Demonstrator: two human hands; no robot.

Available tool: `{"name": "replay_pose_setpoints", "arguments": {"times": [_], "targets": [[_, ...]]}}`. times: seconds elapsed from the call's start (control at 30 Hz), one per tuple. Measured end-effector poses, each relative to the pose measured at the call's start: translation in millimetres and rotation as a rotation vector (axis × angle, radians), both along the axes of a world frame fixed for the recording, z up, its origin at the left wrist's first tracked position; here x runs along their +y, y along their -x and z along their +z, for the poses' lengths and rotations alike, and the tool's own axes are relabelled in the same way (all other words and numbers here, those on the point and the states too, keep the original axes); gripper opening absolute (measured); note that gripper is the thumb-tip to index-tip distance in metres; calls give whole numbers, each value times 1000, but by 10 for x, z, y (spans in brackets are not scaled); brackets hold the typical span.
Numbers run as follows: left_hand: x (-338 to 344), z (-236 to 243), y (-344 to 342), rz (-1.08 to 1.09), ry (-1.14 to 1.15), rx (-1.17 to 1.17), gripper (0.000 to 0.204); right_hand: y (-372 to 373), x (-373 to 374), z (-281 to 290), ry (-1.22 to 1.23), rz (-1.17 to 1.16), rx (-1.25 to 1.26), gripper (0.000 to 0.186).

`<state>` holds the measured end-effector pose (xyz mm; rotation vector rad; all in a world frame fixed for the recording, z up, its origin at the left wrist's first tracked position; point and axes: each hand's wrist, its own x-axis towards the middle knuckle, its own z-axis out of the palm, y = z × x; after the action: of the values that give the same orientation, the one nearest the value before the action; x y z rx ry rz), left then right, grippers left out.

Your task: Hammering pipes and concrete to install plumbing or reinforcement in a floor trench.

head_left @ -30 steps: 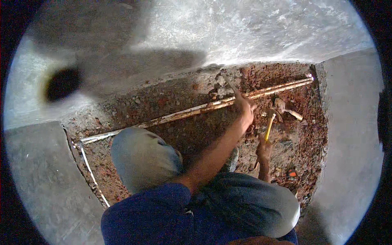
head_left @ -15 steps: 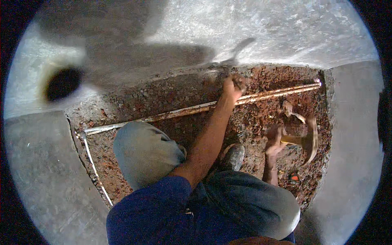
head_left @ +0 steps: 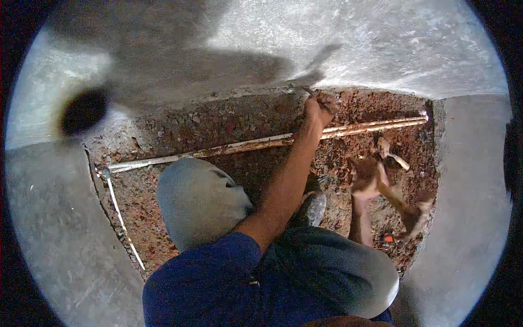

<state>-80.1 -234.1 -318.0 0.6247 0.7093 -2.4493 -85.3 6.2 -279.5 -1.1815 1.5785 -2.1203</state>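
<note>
My left hand (head_left: 320, 111) is closed in a fist at the base of the far wall, beyond the pipes. From it a thin dark chisel (head_left: 309, 91) pokes toward the wall's lower edge; most of it is hidden in the fist. My right hand (head_left: 368, 180), blurred by motion, grips a hammer (head_left: 404, 209) by its yellowish handle. The hammer's head hangs over the dirt to the lower right of the hand, near the right wall. A small trowel (head_left: 384, 147) with a light handle lies on the soil just beyond my right hand.
Two long dirty white pipes (head_left: 239, 147) cross the rough reddish soil (head_left: 180, 133), passing beneath my left forearm. A thinner white pipe (head_left: 121, 212) runs along the left edge. Grey plastered walls surround the pit. A small orange-and-black object (head_left: 388, 238) lies near my right knee.
The hammer has swung down and tilted, its head dropping toward the lower right. My left hand has shifted slightly right and stays closed near the wall.
</note>
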Motion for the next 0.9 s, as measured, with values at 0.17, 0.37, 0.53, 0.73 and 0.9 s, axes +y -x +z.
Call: {"name": "replay_pose_setpoints", "arguments": {"times": [0.17,0.37,0.53,0.73,0.9], "targets": [[94,-6,149,90,-35,113,25,325,124,-585,-1186,-409,351,19],[2,31,76,34,-80,45,22,61,37,63,-59,-483,68,42],[32,13,270,81,-43,181,30,297,-62,-207,-756,-369,566,22],[-9,38,128,21,-14,-31,30,117,-76,-375,-289,-361,-295,25],[-146,5,203,129,-167,227,36,127,-201,-168,-272,-321,-500,24]]}}
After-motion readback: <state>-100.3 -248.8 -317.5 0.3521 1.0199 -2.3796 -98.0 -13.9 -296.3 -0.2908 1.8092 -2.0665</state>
